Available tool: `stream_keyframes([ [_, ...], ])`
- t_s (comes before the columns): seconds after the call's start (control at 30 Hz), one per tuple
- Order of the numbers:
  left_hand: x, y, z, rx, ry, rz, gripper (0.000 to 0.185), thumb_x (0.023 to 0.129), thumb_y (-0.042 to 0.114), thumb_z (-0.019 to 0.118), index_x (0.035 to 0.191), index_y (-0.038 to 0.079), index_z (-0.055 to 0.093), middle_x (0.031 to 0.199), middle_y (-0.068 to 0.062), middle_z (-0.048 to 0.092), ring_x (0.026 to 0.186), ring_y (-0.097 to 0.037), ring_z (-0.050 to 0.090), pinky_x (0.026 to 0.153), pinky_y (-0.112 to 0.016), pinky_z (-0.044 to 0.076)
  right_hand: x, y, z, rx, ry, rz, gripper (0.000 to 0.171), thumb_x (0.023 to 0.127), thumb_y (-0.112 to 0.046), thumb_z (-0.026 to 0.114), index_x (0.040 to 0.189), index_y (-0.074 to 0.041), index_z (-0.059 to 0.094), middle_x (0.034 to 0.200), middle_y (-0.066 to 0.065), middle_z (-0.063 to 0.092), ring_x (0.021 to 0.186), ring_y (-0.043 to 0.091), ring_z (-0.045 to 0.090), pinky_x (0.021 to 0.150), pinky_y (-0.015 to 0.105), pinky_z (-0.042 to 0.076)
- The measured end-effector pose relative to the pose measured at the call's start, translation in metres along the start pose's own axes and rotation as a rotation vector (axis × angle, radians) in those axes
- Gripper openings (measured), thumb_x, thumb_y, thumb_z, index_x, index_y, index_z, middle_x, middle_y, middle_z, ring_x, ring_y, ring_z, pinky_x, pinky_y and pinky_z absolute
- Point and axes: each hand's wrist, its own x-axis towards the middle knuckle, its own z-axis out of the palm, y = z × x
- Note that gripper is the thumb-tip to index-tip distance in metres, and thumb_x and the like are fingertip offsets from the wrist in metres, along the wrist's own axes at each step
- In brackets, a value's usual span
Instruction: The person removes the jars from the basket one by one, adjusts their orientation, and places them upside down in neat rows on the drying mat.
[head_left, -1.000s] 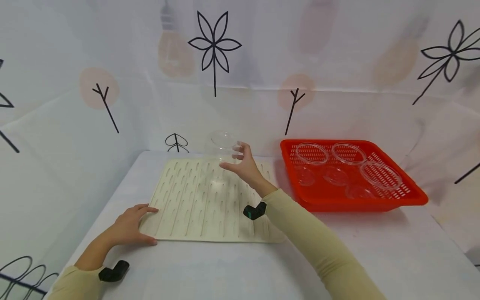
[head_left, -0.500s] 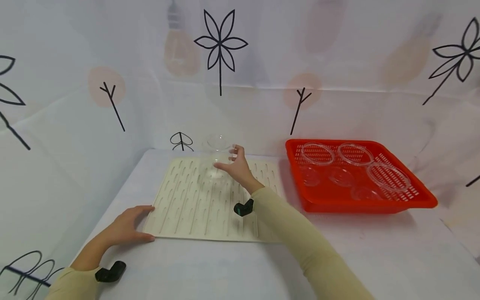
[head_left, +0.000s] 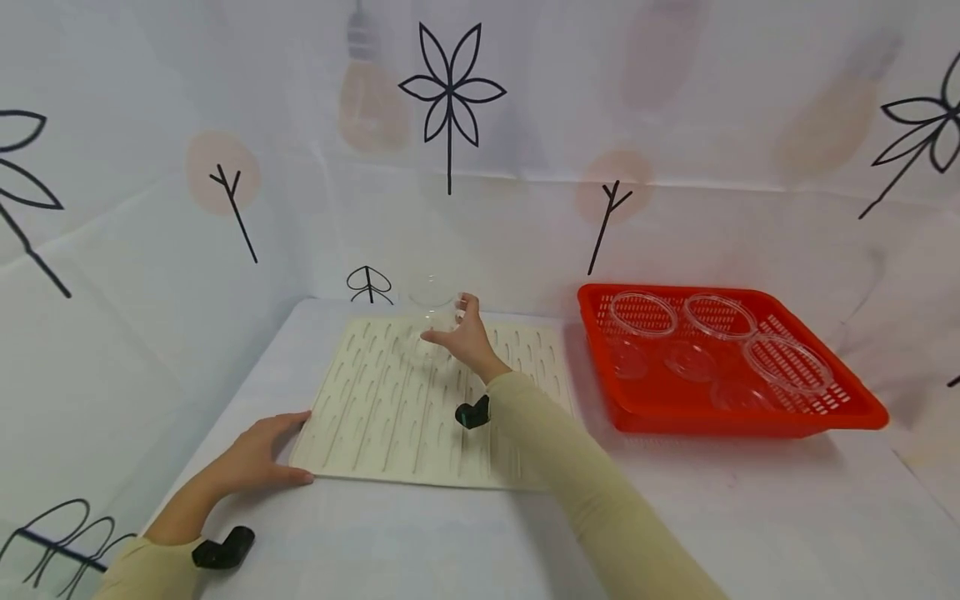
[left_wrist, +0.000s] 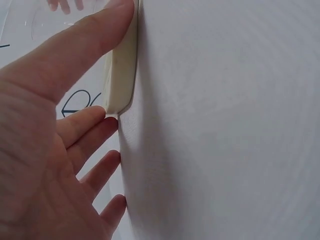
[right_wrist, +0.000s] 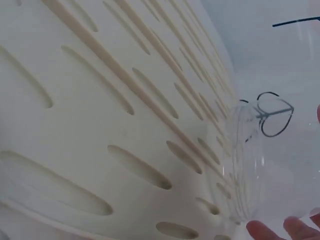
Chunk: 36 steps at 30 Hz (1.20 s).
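My right hand [head_left: 459,335] grips a clear plastic bowl [head_left: 432,307] at the far middle of a cream ribbed drying mat [head_left: 390,408]. In the right wrist view the bowl [right_wrist: 265,170] has its rim down at the mat [right_wrist: 100,100], and my fingertips [right_wrist: 260,231] curl round it from below. My left hand [head_left: 258,458] lies flat at the mat's near left corner. In the left wrist view its thumb presses on the mat's edge [left_wrist: 122,85] and its fingers [left_wrist: 95,150] rest straight on the white table.
A red slotted basket [head_left: 750,417] stands to the right of the mat, with several clear bowls [head_left: 643,312] in it. White patterned sheets wall the table at the back and left. Bare white table [head_left: 750,517] lies in front of the basket.
My right hand has brought the clear bowl down and a little away from me, onto the far part of the mat. My left hand has stayed at the mat's corner.
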Motion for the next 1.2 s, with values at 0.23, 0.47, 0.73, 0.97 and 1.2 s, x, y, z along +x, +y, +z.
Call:
stream_keyframes([
  [0.23,0.001,0.0,0.001,0.011,-0.004,0.007,0.095,0.063,0.044,0.083,0.134,-0.005,0.043,0.131,-0.027,0.045,0.121,-0.048,0.037,0.095,-0.06,0.031,0.003,0.003,0.006,-0.065,-0.047,0.011,0.1,0.077,-0.026,0.078,0.147,-0.015,0.008,0.149,0.008,0.021,0.131,0.033,0.031,0.099,0.046,0.036],
  [0.47,0.0,0.004,0.0,0.014,-0.013,-0.005,0.096,0.062,0.044,0.083,0.133,-0.006,0.043,0.131,-0.028,0.045,0.12,-0.049,0.037,0.095,-0.061,0.031,-0.003,-0.004,-0.005,-0.034,-0.071,0.049,0.104,0.074,-0.026,0.08,0.148,-0.017,0.008,0.149,0.011,0.02,0.134,0.031,0.027,0.099,0.046,0.036],
  [0.73,0.001,0.004,0.0,-0.002,-0.04,-0.041,0.099,0.063,0.048,0.081,0.135,-0.005,0.041,0.134,-0.028,0.042,0.123,-0.048,0.034,0.096,-0.061,0.029,-0.019,-0.028,-0.023,-0.015,-0.082,0.012,0.098,0.076,-0.024,0.079,0.147,-0.017,0.012,0.147,0.01,0.023,0.133,0.029,0.029,0.098,0.046,0.037],
  [0.97,0.0,0.002,0.0,0.022,-0.039,-0.028,0.099,0.062,0.048,0.081,0.134,-0.006,0.041,0.132,-0.029,0.043,0.121,-0.049,0.035,0.095,-0.062,0.03,-0.033,-0.046,-0.042,0.0,-0.079,-0.014,0.095,0.076,-0.025,0.078,0.147,-0.018,0.014,0.145,0.007,0.026,0.13,0.024,0.033,0.096,0.045,0.04],
  [1.2,0.0,0.004,0.001,0.018,-0.057,-0.04,0.099,0.062,0.048,0.081,0.135,-0.007,0.04,0.132,-0.03,0.042,0.121,-0.051,0.034,0.095,-0.063,0.029,-0.045,-0.056,-0.059,0.012,-0.074,-0.041,0.093,0.076,-0.025,0.078,0.146,-0.019,0.017,0.142,0.007,0.029,0.127,0.022,0.036,0.095,0.044,0.041],
])
